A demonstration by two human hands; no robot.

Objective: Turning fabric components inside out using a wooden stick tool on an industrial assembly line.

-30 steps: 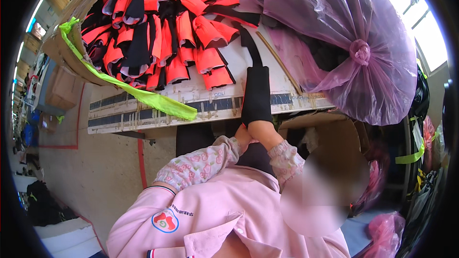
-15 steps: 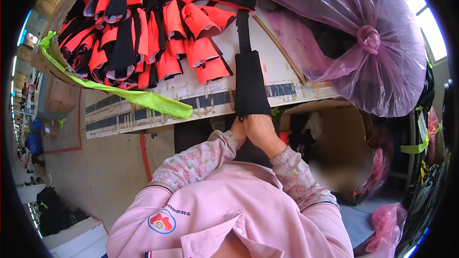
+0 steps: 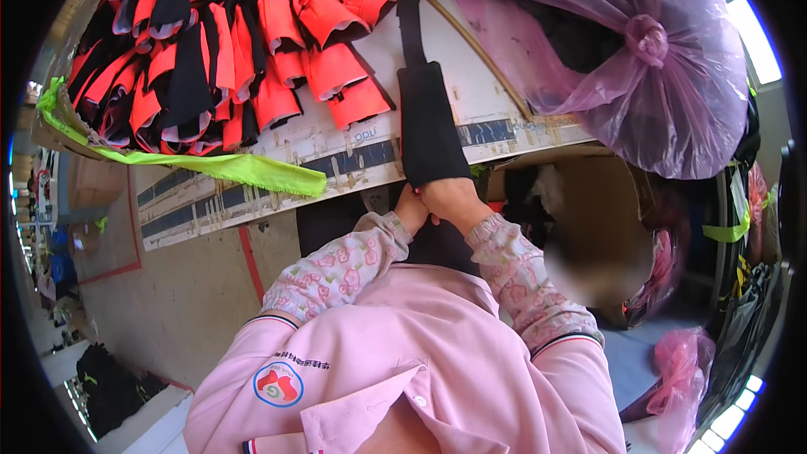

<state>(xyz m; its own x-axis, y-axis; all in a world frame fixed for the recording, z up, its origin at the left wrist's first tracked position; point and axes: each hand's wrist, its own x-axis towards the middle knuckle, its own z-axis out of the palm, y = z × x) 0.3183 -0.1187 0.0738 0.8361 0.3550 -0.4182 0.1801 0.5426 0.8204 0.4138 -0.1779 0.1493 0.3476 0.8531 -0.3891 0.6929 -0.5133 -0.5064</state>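
Black fabric panel with narrow strap (image 3: 433, 126), lying over the near edge of the bench (image 3: 462, 86), strap running away from the person toward the heap of orange-and-black fabric pieces (image 3: 336, 73). Right grip (image 3: 452, 200): at the panel's near hem, back of the hand uppermost, fingers curled under and hidden; how firmly they close cannot be told. Left grip (image 3: 411, 210): just beside the right, largely concealed; whether it has hold of the cloth cannot be told.

Likely faults, by judgement: a pull toward the person could drag the panel off the bench, since its hem already reaches the edge. The strap's far end lies close against the heap, so a sideways tug might catch and disturb neighbouring pieces. Worn tape along the bench edge could snag the cloth. To the right, the wooden stick (image 3: 482, 57) lies near enough to be knocked by a wide swing.

Compared with one second earlier: the back of the right hand, then mostly covered by the panel, is exposed; the strap, then bent, runs straighter; bench and heap sit higher and farther left in view.
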